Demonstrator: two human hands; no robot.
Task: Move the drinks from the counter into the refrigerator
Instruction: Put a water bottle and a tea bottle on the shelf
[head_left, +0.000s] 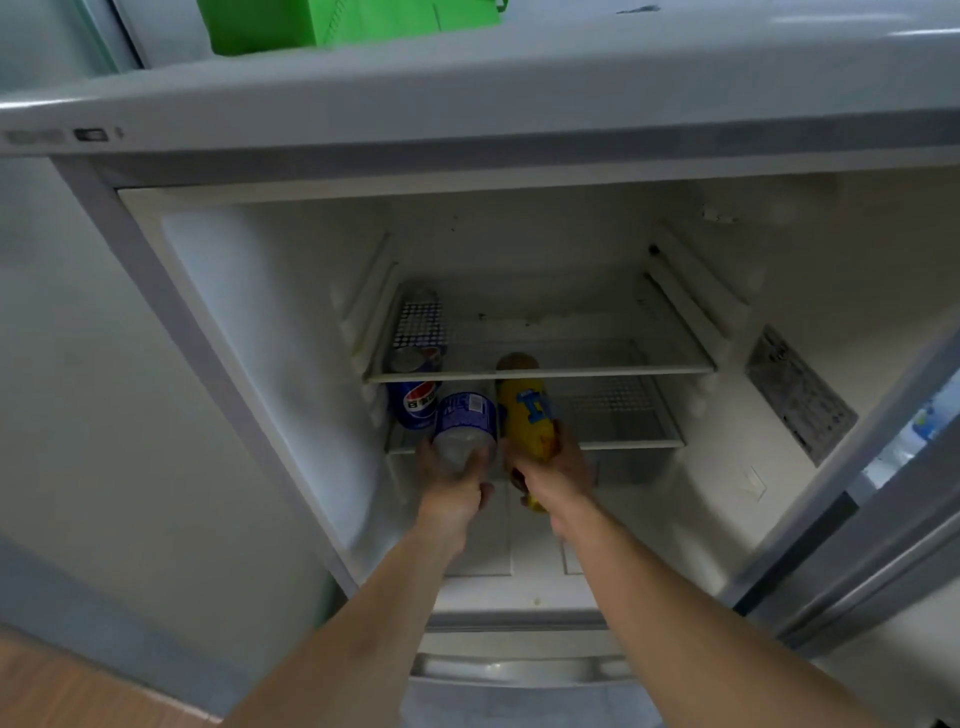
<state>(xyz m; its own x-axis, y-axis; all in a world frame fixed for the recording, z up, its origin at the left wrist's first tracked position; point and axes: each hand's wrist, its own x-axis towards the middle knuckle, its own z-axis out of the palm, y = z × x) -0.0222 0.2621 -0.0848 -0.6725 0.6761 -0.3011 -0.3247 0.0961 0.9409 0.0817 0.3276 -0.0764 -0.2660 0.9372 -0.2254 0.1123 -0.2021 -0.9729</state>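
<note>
Hands are reaching into the open refrigerator (249, 322) at the centre of the frame. The left hand (453, 480) is gripping the base of a clear bottle with a purple label (464, 423), its long axis pointing away into the fridge over the lower shelf (631, 444). The right hand (558, 467) is clutching a yellow bottle (525, 410), likewise lengthwise, its brownish cap passing under the upper shelf (571, 370). A blue cola can (418, 402) is standing just left of them. Motion blur is smearing the labels, and a green box (332, 21) is getting cut off at the top.
</note>
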